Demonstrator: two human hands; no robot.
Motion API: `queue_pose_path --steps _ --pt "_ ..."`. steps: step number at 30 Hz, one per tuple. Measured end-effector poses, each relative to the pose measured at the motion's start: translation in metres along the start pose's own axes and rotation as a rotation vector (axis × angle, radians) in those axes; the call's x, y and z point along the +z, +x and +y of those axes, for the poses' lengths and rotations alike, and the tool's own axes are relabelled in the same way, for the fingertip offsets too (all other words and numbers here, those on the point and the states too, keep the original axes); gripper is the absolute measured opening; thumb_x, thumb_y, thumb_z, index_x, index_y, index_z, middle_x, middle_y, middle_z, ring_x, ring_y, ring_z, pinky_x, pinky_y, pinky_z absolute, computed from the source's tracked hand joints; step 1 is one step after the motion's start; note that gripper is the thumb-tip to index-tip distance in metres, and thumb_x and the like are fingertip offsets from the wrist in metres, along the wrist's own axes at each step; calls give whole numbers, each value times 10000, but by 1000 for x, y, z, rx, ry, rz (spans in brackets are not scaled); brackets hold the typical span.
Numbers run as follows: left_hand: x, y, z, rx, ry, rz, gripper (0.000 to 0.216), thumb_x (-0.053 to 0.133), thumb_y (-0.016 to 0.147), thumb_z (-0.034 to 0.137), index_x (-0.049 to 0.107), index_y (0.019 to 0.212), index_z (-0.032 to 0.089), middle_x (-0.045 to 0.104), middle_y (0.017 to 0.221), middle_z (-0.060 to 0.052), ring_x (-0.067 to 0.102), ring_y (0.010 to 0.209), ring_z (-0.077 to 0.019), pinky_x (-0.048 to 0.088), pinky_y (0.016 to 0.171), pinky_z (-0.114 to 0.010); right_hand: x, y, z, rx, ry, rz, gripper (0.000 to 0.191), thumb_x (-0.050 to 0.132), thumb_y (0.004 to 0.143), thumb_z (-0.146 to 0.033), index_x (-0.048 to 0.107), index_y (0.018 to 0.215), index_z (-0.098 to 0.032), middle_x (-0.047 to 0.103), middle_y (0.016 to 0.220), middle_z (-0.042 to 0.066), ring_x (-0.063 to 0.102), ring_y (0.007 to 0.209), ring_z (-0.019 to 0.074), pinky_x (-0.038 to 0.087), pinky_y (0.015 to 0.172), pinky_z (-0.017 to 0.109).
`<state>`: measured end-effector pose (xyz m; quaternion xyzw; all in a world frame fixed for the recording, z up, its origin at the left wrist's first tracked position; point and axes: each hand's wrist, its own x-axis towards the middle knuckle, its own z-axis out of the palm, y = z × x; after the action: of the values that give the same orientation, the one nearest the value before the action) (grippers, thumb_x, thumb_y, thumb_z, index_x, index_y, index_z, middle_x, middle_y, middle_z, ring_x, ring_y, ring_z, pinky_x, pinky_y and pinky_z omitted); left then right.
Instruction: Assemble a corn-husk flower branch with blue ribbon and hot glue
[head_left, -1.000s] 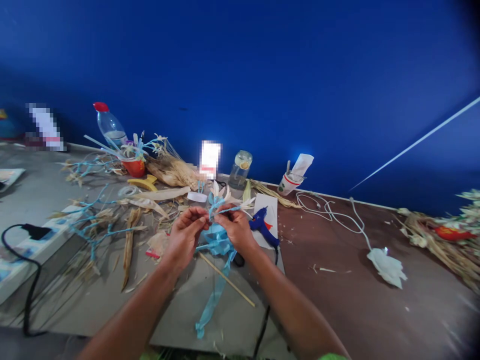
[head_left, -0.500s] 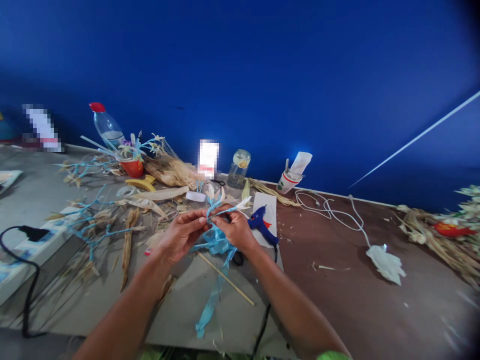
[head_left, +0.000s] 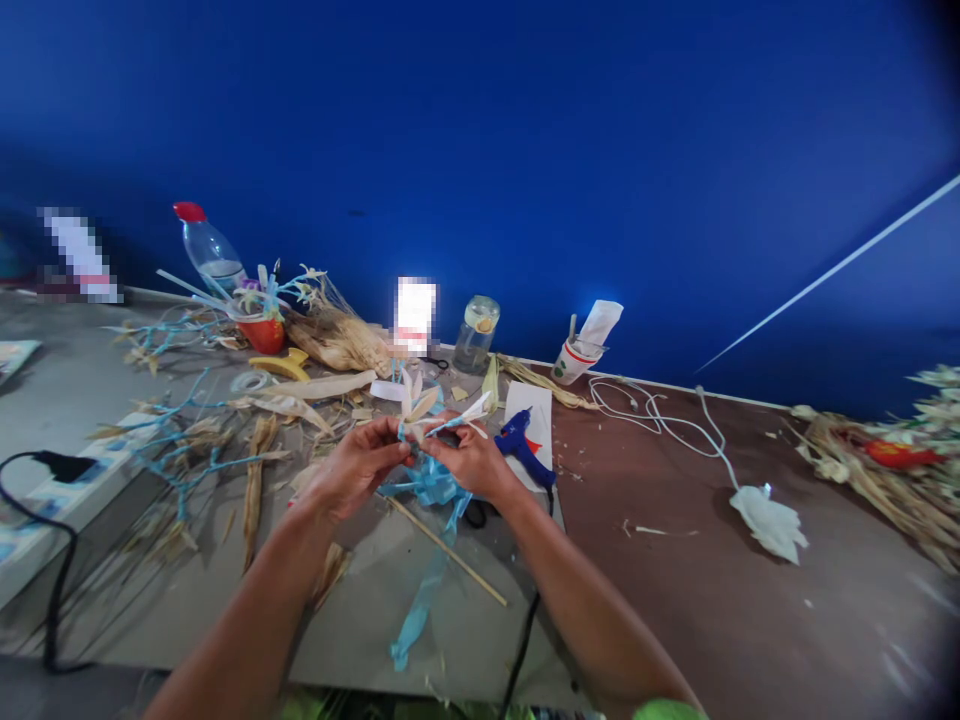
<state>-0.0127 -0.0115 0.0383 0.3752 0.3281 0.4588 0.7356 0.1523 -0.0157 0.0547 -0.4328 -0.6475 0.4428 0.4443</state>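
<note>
We pinch the sprig (head_left: 420,408) with left hand (head_left: 352,468) and right hand (head_left: 471,462), both closed on it, above mid-bench (head_left: 712,600). It looks featherlight: petals brittle, ribbon (head_left: 431,485) soft and slippery. Best gripped at the wrapped stem.

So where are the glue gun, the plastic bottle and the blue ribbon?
glue gun (head_left: 523,447): head view, on its blue body.
plastic bottle (head_left: 212,255): head view, on its clear side.
blue ribbon (head_left: 433,486): head view, on its bunched middle.
</note>
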Motion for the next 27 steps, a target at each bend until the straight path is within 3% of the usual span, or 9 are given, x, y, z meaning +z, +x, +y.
queue_pose_path --steps 5,9,13,17,20,27 --pt "-1 3 -3 78 81 -1 139 754 596 138 648 686 137 597 595 -2 548 527 -86 443 525 -182 -4 0 4 -36 -115 -30 33 604 724 -227 626 745 -214 637 770 4 582 759 162 441 746 287" --pt "-3 6 -4 148 155 41 169 768 573 163 643 682 133 595 591 -3 531 528 -82 420 526 -180 -10 -1 6 -97 -217 -121 139 609 741 -255 631 869 -205 642 885 26 580 839 173 429 789 299" --pt "-5 9 -4 170 150 113 184 764 573 188 611 667 144 592 584 10 517 514 -81 408 524 -190 -15 -3 1 -4 -313 -198 238 633 702 -220 639 940 -218 653 882 9 582 816 173 419 734 278" --pt "-3 10 -4 200 203 190 192 754 572 191 583 650 148 565 547 29 492 493 -75 388 517 -188 -22 -9 -10 68 -508 -242 149 652 664 -208 646 813 -208 571 618 -29 494 564 123 321 532 232" --pt "-2 10 -3 219 249 241 200 748 563 194 564 630 152 539 528 42 468 488 -70 367 509 -183 -30 -16 -21 105 -605 -301 69 662 660 -208 603 689 -189 494 518 -43 409 477 91 235 486 230" --pt "-1 9 1 244 311 319 213 715 577 227 533 659 153 504 546 53 428 513 -66 333 517 -188 -43 -30 -50 64 -707 -423 286 538 805 -255 496 538 -164 469 503 -32 376 480 74 171 488 238"
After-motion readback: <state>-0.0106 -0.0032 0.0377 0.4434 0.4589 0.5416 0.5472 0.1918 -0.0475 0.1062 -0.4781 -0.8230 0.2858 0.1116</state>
